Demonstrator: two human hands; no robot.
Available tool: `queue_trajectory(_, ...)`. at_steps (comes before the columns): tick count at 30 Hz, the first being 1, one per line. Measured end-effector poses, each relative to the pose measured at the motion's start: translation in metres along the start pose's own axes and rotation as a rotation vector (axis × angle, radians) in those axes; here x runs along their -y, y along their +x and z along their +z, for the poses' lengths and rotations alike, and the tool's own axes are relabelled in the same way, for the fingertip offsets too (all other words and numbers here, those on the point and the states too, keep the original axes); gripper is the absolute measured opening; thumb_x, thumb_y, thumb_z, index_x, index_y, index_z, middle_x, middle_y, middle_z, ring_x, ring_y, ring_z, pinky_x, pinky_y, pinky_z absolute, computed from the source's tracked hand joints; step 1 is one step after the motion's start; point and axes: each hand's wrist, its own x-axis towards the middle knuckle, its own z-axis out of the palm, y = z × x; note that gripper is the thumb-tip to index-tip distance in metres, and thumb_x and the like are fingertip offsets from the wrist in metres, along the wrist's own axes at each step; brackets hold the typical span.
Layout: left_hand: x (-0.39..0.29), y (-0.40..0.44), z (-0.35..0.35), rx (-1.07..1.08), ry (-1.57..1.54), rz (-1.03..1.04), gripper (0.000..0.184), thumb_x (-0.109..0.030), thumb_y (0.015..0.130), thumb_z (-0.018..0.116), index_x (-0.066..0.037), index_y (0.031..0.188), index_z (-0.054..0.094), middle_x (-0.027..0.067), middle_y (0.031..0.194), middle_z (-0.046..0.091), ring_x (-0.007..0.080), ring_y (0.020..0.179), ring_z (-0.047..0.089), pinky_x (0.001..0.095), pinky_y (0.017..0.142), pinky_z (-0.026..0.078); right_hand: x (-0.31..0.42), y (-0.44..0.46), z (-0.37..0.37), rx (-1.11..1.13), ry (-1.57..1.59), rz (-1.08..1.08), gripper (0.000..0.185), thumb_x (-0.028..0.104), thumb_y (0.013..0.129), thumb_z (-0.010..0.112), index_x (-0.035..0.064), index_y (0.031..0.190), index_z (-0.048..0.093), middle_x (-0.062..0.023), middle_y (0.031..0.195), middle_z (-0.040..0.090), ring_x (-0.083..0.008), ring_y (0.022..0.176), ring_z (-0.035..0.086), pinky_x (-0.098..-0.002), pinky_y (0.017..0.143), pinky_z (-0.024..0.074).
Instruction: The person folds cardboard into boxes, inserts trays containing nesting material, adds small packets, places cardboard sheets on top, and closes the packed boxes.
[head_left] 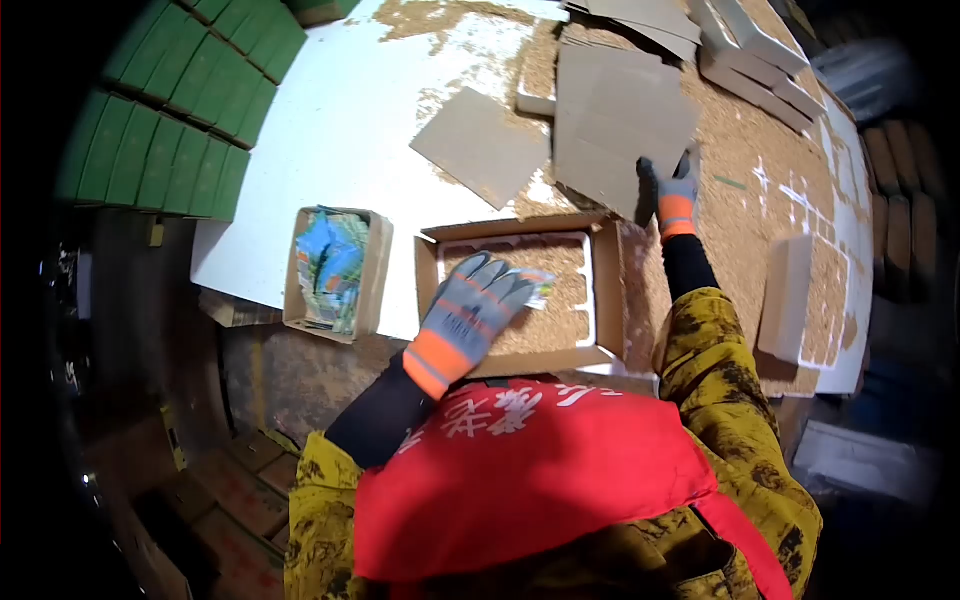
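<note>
My left hand (472, 310), in a grey and orange glove, is over an open cardboard box (610, 295). A small printed packet (541, 288) sticks out beside its thumb and appears held, though the palm side is hidden. Inside the box lies a white tray with a tan, crumbly filling (550, 325). My right hand (675, 195), gloved alike, grips the near right edge of a flat cardboard sheet (615, 125), with the fingers partly hidden. To the left of the box stands a smaller carton (375, 270) with blue and green packets (335, 255).
Another cardboard sheet (485, 145) lies on the white table (330, 120). White filled trays (745, 60) are stacked at the back right, and another tray (790, 300) stands at the right. Green boxes (180, 110) are piled at the left. Tan crumbs cover much of the tabletop.
</note>
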Motion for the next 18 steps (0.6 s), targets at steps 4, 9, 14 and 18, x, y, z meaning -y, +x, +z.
queue_trajectory(4, 0.002, -0.028, 0.038, 0.098, -0.008, -0.132, 0.040, -0.015, 0.075, 0.059, -0.006, 0.114, 0.056, 0.0145, 0.125, 0.052, 0.0305, 0.122, 0.044, 0.0464, 0.109, 0.025, 0.122, -0.029, -0.036, 0.049, 0.209, 0.009, 0.036, -0.001, 0.077, 0.068, -0.0038, 0.111, 0.058, -0.0082, 0.098, 0.066, -0.0143, 0.090, 0.061, -0.0256, 0.080, 0.0489)
queue_trajectory(9, 0.014, -0.079, 0.047, -0.635, -0.556, -0.741, 0.051, -0.013, 0.090, 0.047, 0.001, 0.138, 0.035, 0.0171, 0.140, 0.039, 0.0253, 0.131, 0.036, 0.0421, 0.109, 0.026, 0.206, -0.156, -0.017, 0.547, -0.568, -1.083, 0.037, 0.006, 0.071, 0.060, 0.0129, 0.108, 0.061, -0.0035, 0.086, 0.057, -0.0223, 0.080, 0.057, -0.0355, 0.067, 0.0484)
queue_trajectory(14, 0.029, -0.085, 0.041, -0.255, -0.896, -0.725, 0.052, -0.038, 0.100, 0.030, 0.000, 0.136, 0.035, 0.0114, 0.130, 0.047, 0.0198, 0.113, 0.050, 0.0286, 0.096, 0.040, 0.123, -0.213, 0.037, 1.302, -0.825, -0.664, 0.035, 0.026, 0.082, 0.058, 0.0143, 0.115, 0.056, -0.0103, 0.102, 0.054, -0.0282, 0.096, 0.056, -0.0374, 0.078, 0.0477)
queue_trajectory(18, 0.029, -0.079, 0.033, -0.352, -1.096, -0.698, 0.044, -0.028, 0.098, 0.039, 0.000, 0.131, 0.041, 0.0096, 0.118, 0.055, 0.0170, 0.100, 0.056, 0.0284, 0.089, 0.044, 0.148, -0.199, 0.013, 1.394, -0.583, -0.176, 0.046, 0.029, 0.084, 0.060, 0.0134, 0.126, 0.051, -0.0160, 0.118, 0.053, -0.0360, 0.109, 0.052, -0.0407, 0.093, 0.0421)
